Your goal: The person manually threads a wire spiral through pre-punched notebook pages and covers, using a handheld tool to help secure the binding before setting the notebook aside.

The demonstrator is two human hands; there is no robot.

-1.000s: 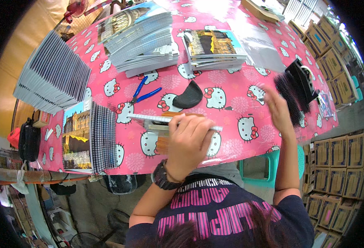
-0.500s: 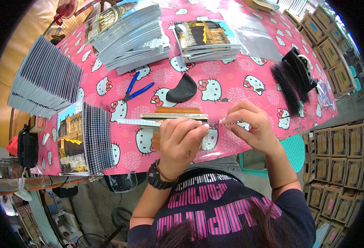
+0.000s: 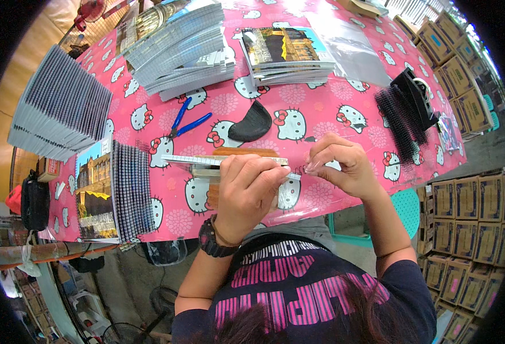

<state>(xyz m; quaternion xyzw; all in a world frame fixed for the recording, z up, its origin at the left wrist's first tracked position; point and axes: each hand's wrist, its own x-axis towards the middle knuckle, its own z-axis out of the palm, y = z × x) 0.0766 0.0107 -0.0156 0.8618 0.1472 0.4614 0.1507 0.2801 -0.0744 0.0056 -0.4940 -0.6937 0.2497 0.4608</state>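
My left hand (image 3: 245,186), with a black watch at its wrist, is closed round a thin notebook (image 3: 190,160) held edge-up, its gridded pages showing at the left. Beneath it lies a wooden block (image 3: 247,152), partly covered by the hand. At the notebook's right end, my right hand (image 3: 340,162) pinches a thin, dark spiral coil (image 3: 299,170) between thumb and fingertips. Most of the coil is hidden by the fingers. Beyond the hands lie blue-handled pliers (image 3: 186,120) and a curved black pad (image 3: 251,122).
Stacks of spiral-bound notebooks (image 3: 63,103) stand at the left, with loose page stacks (image 3: 181,51) and a shorter stack (image 3: 287,54) behind. Clear sheets (image 3: 353,51) lie at the back right. Black coils (image 3: 399,120) lie at the right. Cartons (image 3: 465,218) stand beyond the pink-covered table.
The notebook's left end has risen and tilted slightly off the wooden block. Both hands stay close together at its right end, with small finger movements; the whole view has shifted a little.
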